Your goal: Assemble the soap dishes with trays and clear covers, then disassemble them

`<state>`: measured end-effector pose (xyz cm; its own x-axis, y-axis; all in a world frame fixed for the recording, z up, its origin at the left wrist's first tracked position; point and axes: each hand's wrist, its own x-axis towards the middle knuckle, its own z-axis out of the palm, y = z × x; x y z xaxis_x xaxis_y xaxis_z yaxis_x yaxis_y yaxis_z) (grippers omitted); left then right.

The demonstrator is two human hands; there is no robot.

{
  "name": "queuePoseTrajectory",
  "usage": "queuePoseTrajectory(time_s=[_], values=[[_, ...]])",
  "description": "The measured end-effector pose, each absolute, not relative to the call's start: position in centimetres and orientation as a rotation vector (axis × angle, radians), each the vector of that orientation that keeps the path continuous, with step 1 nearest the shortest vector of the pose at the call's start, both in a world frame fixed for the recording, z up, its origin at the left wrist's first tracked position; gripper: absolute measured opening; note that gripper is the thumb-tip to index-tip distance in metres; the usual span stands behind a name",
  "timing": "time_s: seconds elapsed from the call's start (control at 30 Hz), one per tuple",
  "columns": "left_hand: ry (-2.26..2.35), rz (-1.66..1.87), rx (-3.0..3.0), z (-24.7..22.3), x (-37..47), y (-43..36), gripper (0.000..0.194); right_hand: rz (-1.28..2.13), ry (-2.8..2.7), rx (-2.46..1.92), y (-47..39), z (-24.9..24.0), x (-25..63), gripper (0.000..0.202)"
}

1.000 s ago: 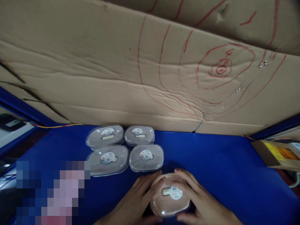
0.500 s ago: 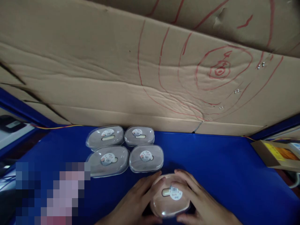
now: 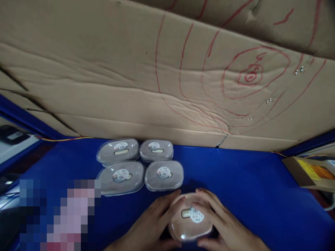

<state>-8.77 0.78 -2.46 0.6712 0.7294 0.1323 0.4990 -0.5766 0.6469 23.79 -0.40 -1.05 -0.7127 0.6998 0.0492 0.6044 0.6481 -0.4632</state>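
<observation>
A pinkish oval lunch box (image 3: 192, 228) with a clear lid and a round printed label is at the lower middle, on or just above the blue table. My left hand (image 3: 159, 219) grips its left side, with fingers along the far edge and the thumb near the front. On the opposite side, my right hand (image 3: 220, 219) is closed round the box, some fingers over the lid beside the label. Beyond my left hand, a grey lunch box (image 3: 175, 183) of the same kind stands in a group of several, two rows deep.
The blue table (image 3: 235, 181) ends at a tall cardboard panel (image 3: 91, 69) marked with red rings. At the right edge stands an open cardboard box (image 3: 293, 170) with yellow and orange items. A pixelated patch (image 3: 70, 212) hides the lower left.
The view has shifted slightly. Both hands keep the same grip on the pinkish lunch box, and the grey boxes stay in place.
</observation>
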Motion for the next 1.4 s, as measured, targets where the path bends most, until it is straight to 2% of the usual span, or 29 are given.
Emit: queuePoseTrajectory(time_s=[0.2,0.67,0.83,1.0,1.17,1.4], values=[[0.935,0.493,2.314,-1.85,-8.56,0.83,0.141,0.582,-2.631,-1.057,-0.53,-0.68,23.61,0.089],[0.929,0.473,2.315,-1.8,-8.66,0.89,0.135,0.675,-2.616,-1.077,-0.34,-0.57,23.65,0.089],[0.923,0.465,2.328,-1.7,-8.67,0.82,0.141,0.683,-2.612,-1.071,-0.36,-0.73,23.7,0.089],[0.93,0.467,2.315,-1.58,-8.63,0.75,0.133,0.691,-2.61,-1.077,-0.27,-0.59,23.65,0.088],[0.925,0.462,2.313,-1.62,-8.62,0.83,0.138,0.737,-2.612,-1.091,-0.15,-0.25,23.58,0.087],[0.926,0.449,2.292,-1.49,-8.64,0.92,0.133,0.739,-2.614,-1.081,-0.13,-0.3,23.59,0.087]])
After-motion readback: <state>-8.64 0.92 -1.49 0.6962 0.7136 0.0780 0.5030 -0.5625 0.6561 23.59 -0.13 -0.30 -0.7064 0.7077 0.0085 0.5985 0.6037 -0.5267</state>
